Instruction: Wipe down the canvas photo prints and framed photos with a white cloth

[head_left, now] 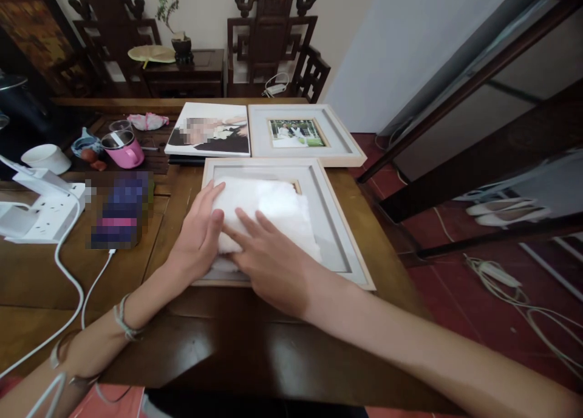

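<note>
A light wooden picture frame (339, 223) lies flat on the table in front of me. A white cloth or tissue (277, 202) is spread over its middle and left, covering most of what is mounted inside; a gold corner shows past it. My right hand (268, 257) rests on the white sheet with its fingers stretched out. At the sheet's left edge, my left hand (198, 236) stands on its side, fingers extended and thumb raised, with its fingertips touching the sheet. Neither hand grips anything. The two hands meet near the frame's lower left.
Behind lie a second frame with a photo (296, 132) and a white-edged photo panel (209, 129). To the left are a pink mug (122, 147), a white bowl (46, 158), a power strip (50, 205) and a phone-like blurred object (121, 211) with a charging cable.
</note>
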`<move>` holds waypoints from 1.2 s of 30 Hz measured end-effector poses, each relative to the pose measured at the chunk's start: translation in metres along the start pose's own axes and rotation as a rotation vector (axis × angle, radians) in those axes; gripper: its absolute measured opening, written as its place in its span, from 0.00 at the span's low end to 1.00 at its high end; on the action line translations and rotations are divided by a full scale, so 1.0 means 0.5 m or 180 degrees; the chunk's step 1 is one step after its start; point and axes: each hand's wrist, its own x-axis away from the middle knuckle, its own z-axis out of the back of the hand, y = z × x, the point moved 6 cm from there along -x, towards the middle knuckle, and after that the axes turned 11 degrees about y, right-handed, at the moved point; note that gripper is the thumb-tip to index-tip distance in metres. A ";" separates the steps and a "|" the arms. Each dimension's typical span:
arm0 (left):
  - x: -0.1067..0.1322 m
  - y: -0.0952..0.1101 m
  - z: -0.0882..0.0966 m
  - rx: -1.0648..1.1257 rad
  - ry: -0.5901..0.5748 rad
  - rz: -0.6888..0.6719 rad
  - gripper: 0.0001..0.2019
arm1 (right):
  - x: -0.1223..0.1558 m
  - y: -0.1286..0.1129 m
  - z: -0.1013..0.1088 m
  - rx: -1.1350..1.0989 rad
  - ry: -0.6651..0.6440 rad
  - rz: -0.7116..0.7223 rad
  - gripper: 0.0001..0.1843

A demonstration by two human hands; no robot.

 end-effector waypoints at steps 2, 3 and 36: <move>0.003 0.000 0.002 0.0097 0.0022 0.0032 0.30 | 0.015 -0.009 0.003 -0.0075 0.0043 -0.0005 0.16; 0.004 -0.001 0.003 0.0113 0.0030 0.0056 0.29 | 0.017 -0.008 0.002 -0.0092 0.0060 -0.0038 0.16; 0.005 -0.036 -0.032 -0.0928 -0.0510 0.0025 0.21 | 0.141 0.042 0.052 -0.0380 -0.0274 -0.0651 0.22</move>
